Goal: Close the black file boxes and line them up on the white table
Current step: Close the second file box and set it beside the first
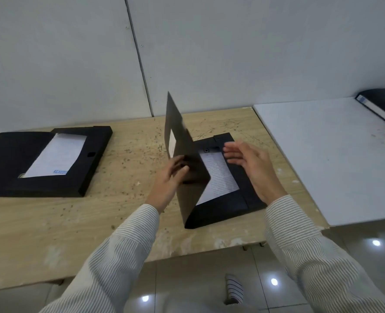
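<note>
Fingers, left hand (169, 179): curled against the outer face of the raised lid (182, 154), thumb side toward the lid's near edge; whether they pinch the lid or only press on it cannot be told.
Fingers, right hand (252, 166): spread and loosely extended, holding nothing, hovering over the right side of the centre file box (232, 199).
Lid position: standing steeply, tilted slightly over the box, hinged along the box's left edge; a white label shows on its face.
Centre file box: black, lying on the wooden table (119, 211), right of centre, near the seam with the white table (333, 166); printed paper (218, 175) lies inside.
Left file box (51, 161): black, open and flat on the far left of the wooden table, a white sheet (58, 154) inside; well apart from the centre box.
White table: just right of the wooden table, edges touching.
Far-right file box (381, 107): black, lid down, resting at the far right corner of the white table.
Sleeves: pale, finely striped, covering both forearms to the wrists.
</note>
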